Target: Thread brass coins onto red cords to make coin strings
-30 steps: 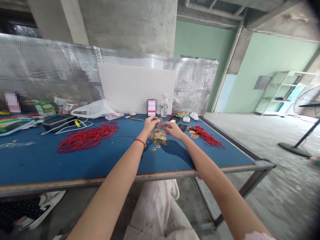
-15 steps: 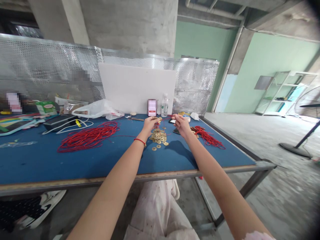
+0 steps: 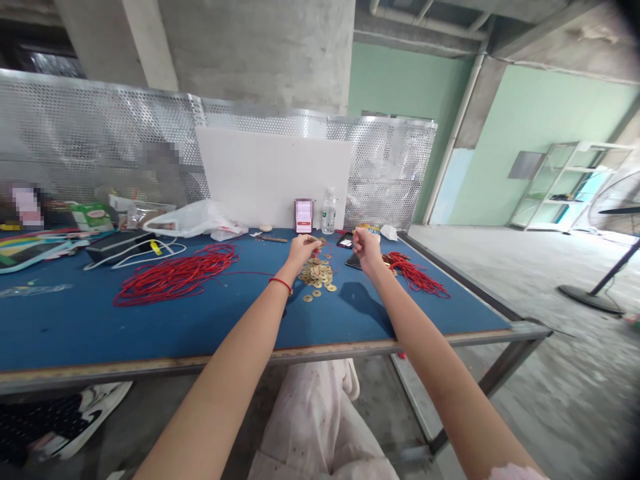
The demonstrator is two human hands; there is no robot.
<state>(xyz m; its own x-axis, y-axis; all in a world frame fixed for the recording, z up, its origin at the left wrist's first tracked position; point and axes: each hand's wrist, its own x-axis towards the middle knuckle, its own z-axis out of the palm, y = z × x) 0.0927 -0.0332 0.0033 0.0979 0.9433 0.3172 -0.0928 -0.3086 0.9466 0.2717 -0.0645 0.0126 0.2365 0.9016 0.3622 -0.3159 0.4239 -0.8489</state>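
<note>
Above a pile of brass-coloured coins with holes (image 3: 320, 273), my left hand (image 3: 301, 250) pinches a coin (image 3: 323, 244) with thin red cord hanging from it. A red string bracelet (image 3: 281, 283) circles that wrist. My right hand (image 3: 367, 248) is raised to the right of the pile, its fingers closed; whatever is in them is hidden. A loose red cord end hangs between the hands. To the left lies a large loose bundle of red cord (image 3: 175, 273), one strand running toward my left wrist. Finished-looking red cords with coins (image 3: 415, 275) lie right of my right forearm.
A phone (image 3: 303, 216) leans upright against a white board (image 3: 275, 177), beside a clear bottle (image 3: 329, 212). A dark phone-like item (image 3: 345, 240) lies near my right hand. White plastic bag (image 3: 200, 219) and a black box with cable (image 3: 120, 247) sit left on the blue tabletop (image 3: 200, 333).
My right hand has moved a little to the right, away from my left hand, and its fingers have curled in. The cord that stretched toward it now hangs loose. My left hand stays nearly still.
</note>
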